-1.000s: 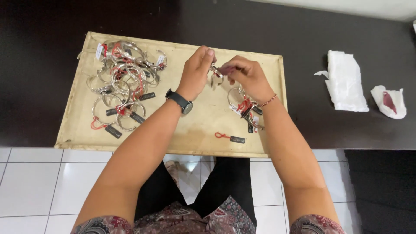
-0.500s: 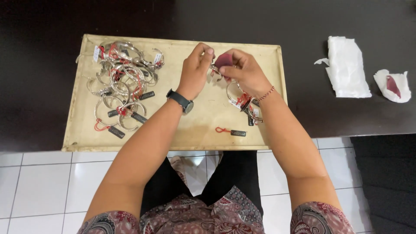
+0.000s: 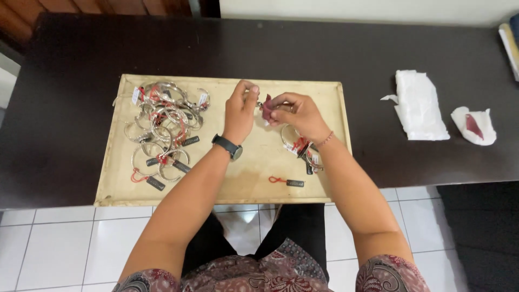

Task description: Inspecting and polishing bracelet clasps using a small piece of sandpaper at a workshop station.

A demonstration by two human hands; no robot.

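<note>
Over the far middle of a tan tray (image 3: 121,162), my left hand (image 3: 240,108) pinches a small silver ring piece between thumb and fingers. A black watch sits on that wrist. Close to its right, my right hand (image 3: 294,113) grips a small dark red cloth (image 3: 266,104) pressed against the piece. A heap of silver bangles with red strings and black tags (image 3: 162,127) lies on the tray's left part. A smaller bunch of bangles (image 3: 300,146) rests under my right wrist. One loose black tag on a red loop (image 3: 286,181) lies near the tray's front edge.
The tray sits on a dark wooden table (image 3: 65,108) above a white tiled floor. To the right lie a folded white tissue (image 3: 419,105) and a crumpled tissue holding a dark red scrap (image 3: 474,125). The corner of a book stack (image 3: 511,38) shows at far right.
Both hands stay together over the tray and shift slightly as they work the small piece. The red cloth in my right hand now shows more clearly between the hands.
</note>
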